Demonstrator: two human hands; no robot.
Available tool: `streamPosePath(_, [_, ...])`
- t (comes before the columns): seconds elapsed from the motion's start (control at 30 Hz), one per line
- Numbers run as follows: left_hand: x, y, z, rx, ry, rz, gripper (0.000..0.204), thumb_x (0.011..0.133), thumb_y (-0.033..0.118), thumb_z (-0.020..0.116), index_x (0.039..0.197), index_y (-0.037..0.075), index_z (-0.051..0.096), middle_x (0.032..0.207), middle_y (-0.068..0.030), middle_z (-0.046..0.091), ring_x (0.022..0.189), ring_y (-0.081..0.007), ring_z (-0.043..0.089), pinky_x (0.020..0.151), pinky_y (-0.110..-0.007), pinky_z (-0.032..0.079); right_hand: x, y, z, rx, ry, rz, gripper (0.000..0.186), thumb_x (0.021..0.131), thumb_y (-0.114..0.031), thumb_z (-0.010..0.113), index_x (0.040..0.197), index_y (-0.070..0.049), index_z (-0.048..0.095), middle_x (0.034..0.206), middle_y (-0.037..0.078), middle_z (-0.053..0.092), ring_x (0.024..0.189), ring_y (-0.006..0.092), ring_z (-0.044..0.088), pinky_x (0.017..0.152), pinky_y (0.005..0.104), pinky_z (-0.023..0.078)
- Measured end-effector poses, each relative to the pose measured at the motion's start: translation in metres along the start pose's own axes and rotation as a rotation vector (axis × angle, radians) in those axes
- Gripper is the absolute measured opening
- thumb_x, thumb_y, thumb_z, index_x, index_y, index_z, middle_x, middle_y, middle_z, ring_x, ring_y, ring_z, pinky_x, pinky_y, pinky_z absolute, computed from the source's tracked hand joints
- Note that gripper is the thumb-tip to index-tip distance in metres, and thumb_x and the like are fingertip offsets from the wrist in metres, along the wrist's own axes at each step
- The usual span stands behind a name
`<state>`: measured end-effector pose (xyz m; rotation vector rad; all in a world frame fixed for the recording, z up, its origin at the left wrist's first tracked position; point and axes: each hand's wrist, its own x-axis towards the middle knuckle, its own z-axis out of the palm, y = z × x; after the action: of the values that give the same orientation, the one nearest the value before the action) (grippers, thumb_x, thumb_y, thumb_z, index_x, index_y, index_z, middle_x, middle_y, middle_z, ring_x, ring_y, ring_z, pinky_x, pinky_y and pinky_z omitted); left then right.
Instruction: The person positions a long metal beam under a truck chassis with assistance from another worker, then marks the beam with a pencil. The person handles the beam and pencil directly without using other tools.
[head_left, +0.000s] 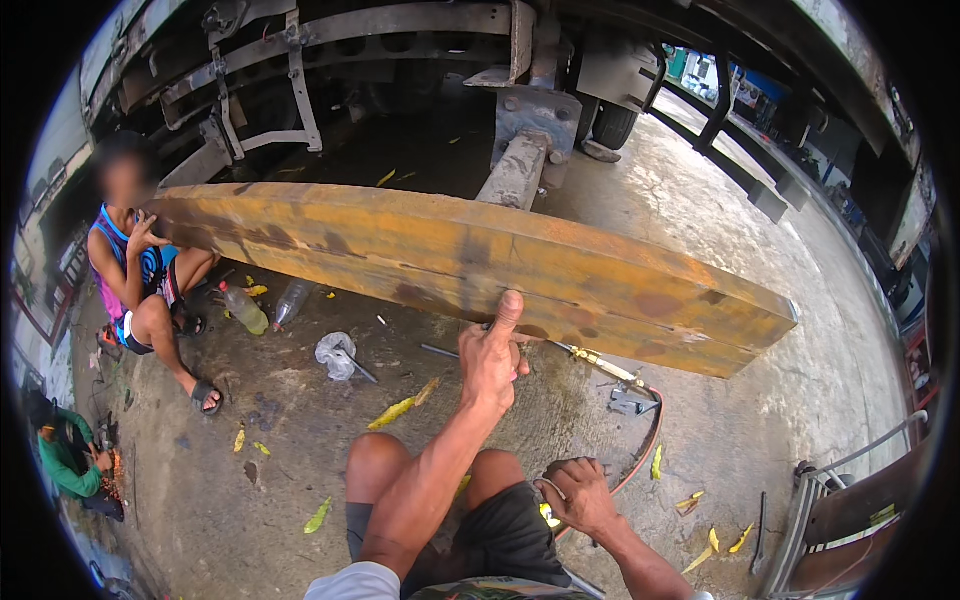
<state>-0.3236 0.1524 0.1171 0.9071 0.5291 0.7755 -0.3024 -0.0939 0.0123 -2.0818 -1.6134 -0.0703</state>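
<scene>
A long, thick, rust-coloured steel beam (600, 290) slants across in front of me. My left hand (488, 365) is at its lower edge, thumb stretched up over the near face and fingers curled in below. Down by my right knee, my right hand (582, 497) has its fingers bent in; what they hold, if anything, is hidden. A small yellow-and-white thing (548, 514) shows beside it. A brass-fitted torch (605, 367) lies under the beam, and its red hose (655, 430) runs back past my right hand. A co-worker (140, 250) sits at the beam's left end, one hand raised near it.
Above and behind the beam is a truck underside with a bolted bracket (537, 125) and a wheel (614, 125). Bottles (245, 308), a plastic bag (336, 357) and yellow leaves lie on the concrete. Another person (75, 455) crouches far left. A metal frame (840, 500) stands right.
</scene>
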Motion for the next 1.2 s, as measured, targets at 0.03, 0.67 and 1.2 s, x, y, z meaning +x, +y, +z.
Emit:
streamPosePath(0.03, [0.001,0.0,0.001,0.001,-0.005,0.001,0.074,0.08,0.066,0.076,0.087,-0.007,0.064,0.073,-0.0185,0.07,0.037,-0.0069,0.038,0.038,-0.025,0.04,-0.021,0.009,0.02,0.001,-0.061,0.113,0.015,0.085,-0.022,0.076,0.092,-0.009,0.072,0.097,0.008,0.07,0.092,0.0285,0.064,0.085,0.0402,0.047])
streamPosePath(0.67, [0.003,0.004,-0.005,-0.015,-0.019,-0.006,0.061,0.081,0.061,0.079,0.067,0.005,0.06,0.042,0.0033,0.037,0.035,-0.0088,0.038,0.039,-0.029,0.046,-0.101,0.002,0.09,0.237,-0.158,0.468,0.053,0.092,-0.047,0.068,0.13,-0.009,0.063,0.129,0.025,0.06,0.115,0.0452,0.06,0.095,0.0519,0.049])
streamPosePath(1.2, [0.003,-0.003,-0.008,0.025,-0.009,-0.005,0.086,0.073,0.073,0.078,0.075,-0.011,0.06,0.051,-0.0036,0.047,0.037,-0.0113,0.046,0.033,-0.029,0.043,-0.105,-0.037,0.122,0.157,-0.409,0.256,0.059,0.089,-0.06,0.064,0.14,-0.028,0.061,0.161,0.02,0.032,0.146,0.0574,0.018,0.107,0.0764,0.021])
